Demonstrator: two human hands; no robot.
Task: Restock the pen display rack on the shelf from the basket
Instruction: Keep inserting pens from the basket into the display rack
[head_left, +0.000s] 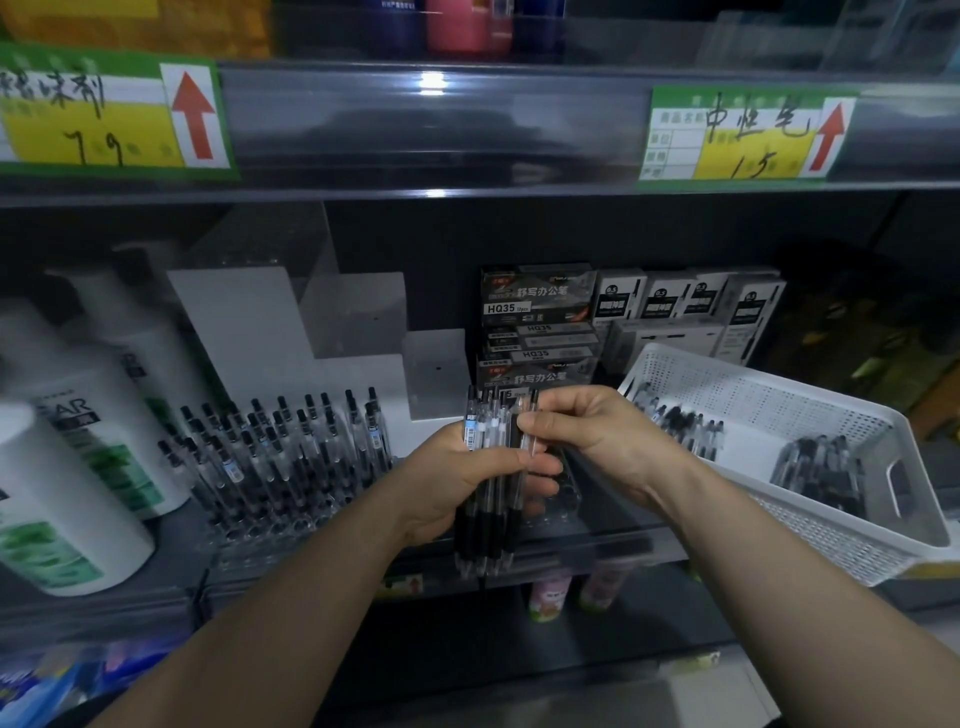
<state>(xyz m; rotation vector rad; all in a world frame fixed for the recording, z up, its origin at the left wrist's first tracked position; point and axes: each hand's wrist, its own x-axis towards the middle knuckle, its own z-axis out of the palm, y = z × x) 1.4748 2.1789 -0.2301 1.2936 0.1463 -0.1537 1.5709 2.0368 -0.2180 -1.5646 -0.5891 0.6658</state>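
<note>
head view: left grip (462, 483) clamped round an upright bundle of pens (485, 530) before the shelf (613, 545); right grip (597, 436) pinches one pen at the bundle's top. pen display rack (265, 522) stands left, partly filled; basket (753, 384) right holds loose pens (821, 467).

The left hand (460, 486) hides the middles of the pens (484, 530) it grips.
</note>
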